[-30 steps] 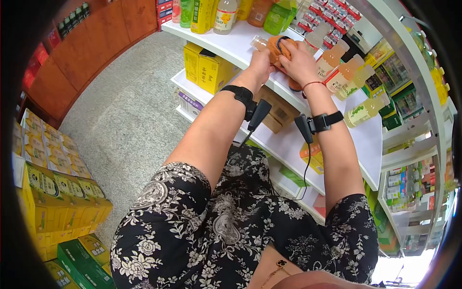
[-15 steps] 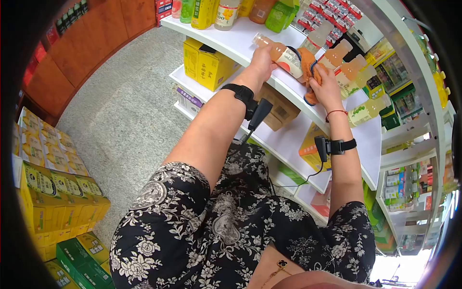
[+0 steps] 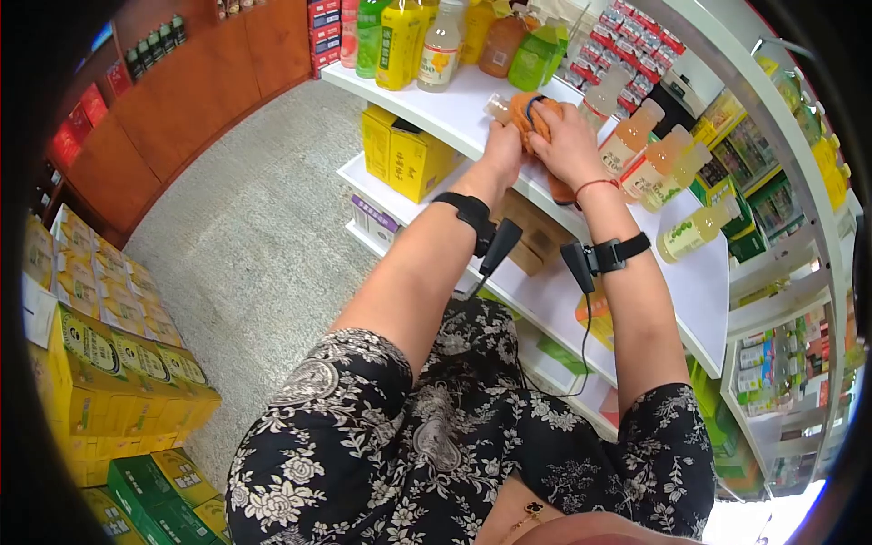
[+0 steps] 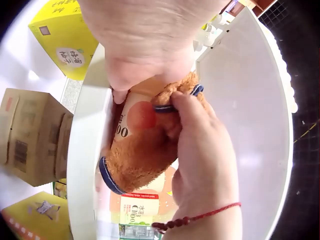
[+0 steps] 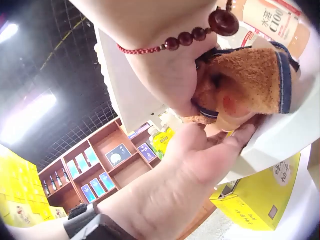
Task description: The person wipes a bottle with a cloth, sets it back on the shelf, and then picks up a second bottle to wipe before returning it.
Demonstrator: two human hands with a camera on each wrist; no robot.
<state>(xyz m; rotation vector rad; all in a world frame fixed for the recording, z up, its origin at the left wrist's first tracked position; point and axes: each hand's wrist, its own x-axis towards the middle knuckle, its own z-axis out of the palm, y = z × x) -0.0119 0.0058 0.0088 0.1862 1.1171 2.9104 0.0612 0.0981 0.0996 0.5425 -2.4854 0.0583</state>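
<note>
My left hand (image 3: 502, 150) grips a drink bottle (image 3: 497, 106) by its neck end, over the white shelf (image 3: 468, 107). The bottle lies tilted, with its clear top pointing up and left in the head view. An orange-brown cloth (image 3: 524, 111) with navy edging is wrapped around its side. My right hand (image 3: 570, 141) holds this cloth bunched against the bottle, close beside the left hand. In the left wrist view, a pale label with a red fruit picture (image 4: 141, 115) shows between the left hand and the cloth's lower part.
Several drink bottles (image 3: 631, 141) lean in a row along the shelf to the right, close to my right forearm. More bottles (image 3: 442, 45) stand upright at the back left. Underneath, lower shelves carry a yellow box (image 3: 409, 154) and a cardboard box (image 4: 35, 135).
My right hand first slid the cloth down the bottle toward its base, baring the label, then came back up beside the left hand. My left hand kept its grip. The head view shifted slightly.
</note>
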